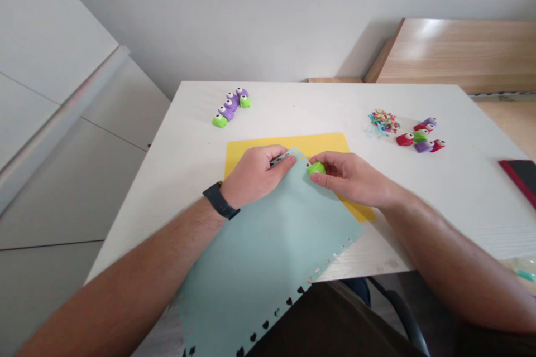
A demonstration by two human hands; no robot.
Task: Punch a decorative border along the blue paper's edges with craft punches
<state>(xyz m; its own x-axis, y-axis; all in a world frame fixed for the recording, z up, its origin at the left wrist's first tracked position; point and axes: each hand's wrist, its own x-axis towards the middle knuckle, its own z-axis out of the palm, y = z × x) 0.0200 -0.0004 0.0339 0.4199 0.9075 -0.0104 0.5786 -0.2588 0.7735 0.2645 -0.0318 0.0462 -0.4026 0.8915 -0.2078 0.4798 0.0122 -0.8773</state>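
My left hand (262,173) is closed on the far corner of a light blue sheet of paper (280,240), thumb on top. Small shapes, hearts among them, are punched along several of its edges. My right hand (352,175) grips a green craft punch (316,168) between thumb and fingers, at the sheet's right edge close to that corner. Beneath lies a yellow sheet (251,148), partly covered by the blue one and my hands. The near part of the blue sheet hangs past the table's front edge.
Several purple and green punches (228,110) stand at the back left of the white table (293,109). At the right are red, green and purple punches (421,136) beside a pile of colourful paper bits (383,121). A dark, red-edged object (519,175) lies far right.
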